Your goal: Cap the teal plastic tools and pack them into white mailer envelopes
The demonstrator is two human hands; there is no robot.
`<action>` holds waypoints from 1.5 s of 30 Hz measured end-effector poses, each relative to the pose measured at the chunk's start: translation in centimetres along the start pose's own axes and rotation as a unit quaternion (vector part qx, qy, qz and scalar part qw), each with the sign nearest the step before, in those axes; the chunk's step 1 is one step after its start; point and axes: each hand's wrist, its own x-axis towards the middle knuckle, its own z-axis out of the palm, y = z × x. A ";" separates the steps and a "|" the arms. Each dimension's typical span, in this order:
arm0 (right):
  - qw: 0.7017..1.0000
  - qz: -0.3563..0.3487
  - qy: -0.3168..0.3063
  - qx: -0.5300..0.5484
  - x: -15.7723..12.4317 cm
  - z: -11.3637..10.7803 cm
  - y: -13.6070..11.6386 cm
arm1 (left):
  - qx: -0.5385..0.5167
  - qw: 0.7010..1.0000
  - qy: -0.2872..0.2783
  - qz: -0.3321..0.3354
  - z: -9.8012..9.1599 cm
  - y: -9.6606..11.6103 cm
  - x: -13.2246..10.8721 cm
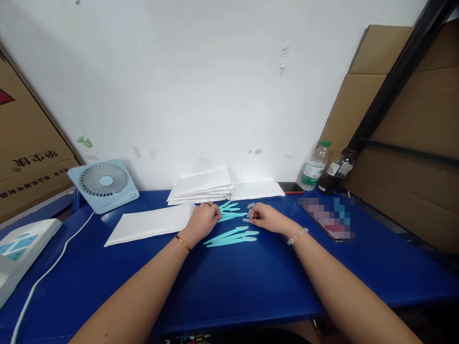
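Note:
My left hand (205,220) is closed in a pinch at the handle end of a turquoise eyebrow razor (234,216), which points right. Opposite it, my right hand (267,218) has its fingertips pinched on a small translucent cap (246,220), close to that razor's head. Other small translucent pieces (250,206) lie beside the right fingertips, partly hidden. Behind the held razor, more turquoise razors (229,207) lie fanned out. Nearer me, several turquoise razors (233,237) rest in a loose group on the blue table (229,282).
A white padded envelope (150,222) lies left of my left hand. Stacked envelopes (202,184) and another envelope (258,189) are by the wall. A fan (103,184) stands left; a phone (324,219), a water bottle (315,167) and a dark bottle (336,172) are right.

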 end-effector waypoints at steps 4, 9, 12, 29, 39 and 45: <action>0.999 -0.027 0.005 -0.029 0.0 0.3 0.2 | -0.034 0.999 -0.003 -0.002 -0.7 0.4 -0.2; 0.996 -0.050 0.013 -0.076 -0.2 0.3 0.2 | -0.100 0.994 -0.048 -0.003 -1.0 0.8 -0.6; 0.994 -0.055 0.025 -0.091 -0.3 -0.1 -0.1 | -0.161 0.985 -0.065 -0.010 -0.7 0.6 -0.5; 0.931 0.088 0.105 0.337 0.5 -0.6 0.6 | -0.264 0.961 -0.057 -0.053 -0.5 -0.5 0.1; 0.867 0.103 0.121 0.471 0.3 -0.1 -0.5 | -0.304 0.949 -0.059 -0.048 -0.3 -0.6 0.2; 0.870 0.095 0.105 0.472 0.5 0.5 -0.7 | -0.315 0.946 -0.055 -0.051 -0.4 -0.3 0.2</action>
